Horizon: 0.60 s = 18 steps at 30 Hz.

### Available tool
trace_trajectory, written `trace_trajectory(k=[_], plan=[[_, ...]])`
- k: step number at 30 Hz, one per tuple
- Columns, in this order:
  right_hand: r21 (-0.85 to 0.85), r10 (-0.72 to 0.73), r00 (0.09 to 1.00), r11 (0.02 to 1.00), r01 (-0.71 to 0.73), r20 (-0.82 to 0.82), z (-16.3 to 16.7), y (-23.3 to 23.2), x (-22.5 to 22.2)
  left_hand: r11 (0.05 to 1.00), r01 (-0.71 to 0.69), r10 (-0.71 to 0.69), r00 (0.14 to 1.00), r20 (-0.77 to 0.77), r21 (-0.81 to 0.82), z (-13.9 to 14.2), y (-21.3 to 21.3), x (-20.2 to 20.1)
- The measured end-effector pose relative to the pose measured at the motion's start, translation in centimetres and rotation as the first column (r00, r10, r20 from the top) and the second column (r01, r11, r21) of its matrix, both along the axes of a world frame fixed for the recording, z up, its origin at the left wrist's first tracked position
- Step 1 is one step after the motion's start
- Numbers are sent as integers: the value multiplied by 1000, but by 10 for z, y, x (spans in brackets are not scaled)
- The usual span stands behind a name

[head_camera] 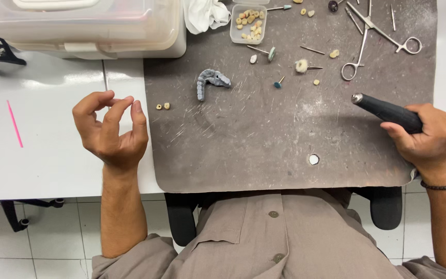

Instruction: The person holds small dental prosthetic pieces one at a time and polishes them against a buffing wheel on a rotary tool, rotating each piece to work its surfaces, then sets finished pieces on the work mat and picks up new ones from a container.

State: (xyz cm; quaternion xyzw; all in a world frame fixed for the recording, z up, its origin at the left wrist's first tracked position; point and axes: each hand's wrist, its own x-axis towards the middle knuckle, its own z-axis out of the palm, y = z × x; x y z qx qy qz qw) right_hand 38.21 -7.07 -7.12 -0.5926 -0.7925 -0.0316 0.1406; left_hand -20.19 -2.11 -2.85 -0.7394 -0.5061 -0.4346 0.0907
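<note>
My left hand (110, 129) hovers over the white table's left part, palm turned up, thumb and fingertips pinched together; whether something tiny sits between them I cannot tell. My right hand (432, 138) grips a black rotary handpiece (385, 110) whose metal tip points left over the grey work mat (264, 155). A grey dental arch model (210, 81) lies on the mat's upper left. Two small tooth-coloured pieces (162, 106) rest on the mat's left edge, just right of my left hand.
A clear plastic box (248, 22) of small tooth pieces, loose burs (279, 82) and polishing tips, and metal forceps (375, 33) lie at the mat's far side. A large translucent bin (83, 26) stands at the back left. A pink stick (14, 124) lies on the white table.
</note>
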Motion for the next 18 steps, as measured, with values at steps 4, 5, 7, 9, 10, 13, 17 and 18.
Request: trace_trajectory(k=[4,5,7,9,10,13,17,18], plan=[[0,-23,999,1000,23,-34,3,-1,-1,1000,1,-1,1000,8,2,2,-1,3],[-3,-29,999,1000,29,-33,3,-1,0,1000,-5,5,1000,-8,-9,2,-2,5],[-11,-44,999,999,44,-22,2,-1,2,999,-36,35,999,-39,-27,1,-1,6],[-27,-33,998,999,31,-49,1,-2,5,999,-33,33,999,-38,-4,0,3,3],[-27,-15,996,1000,13,-88,0,-4,6,1000,-23,23,999,-40,2,0,3,2],[-8,2,996,1000,-3,-91,-5,-4,10,998,-48,48,999,8,-30,0,3,-3],[-4,11,1000,1000,-11,-18,-7,-7,16,997,-76,77,997,26,-33,-3,6,-6],[-6,18,1000,1000,-18,-8,-8,-6,17,996,-81,81,996,30,-31,-4,7,-6]])
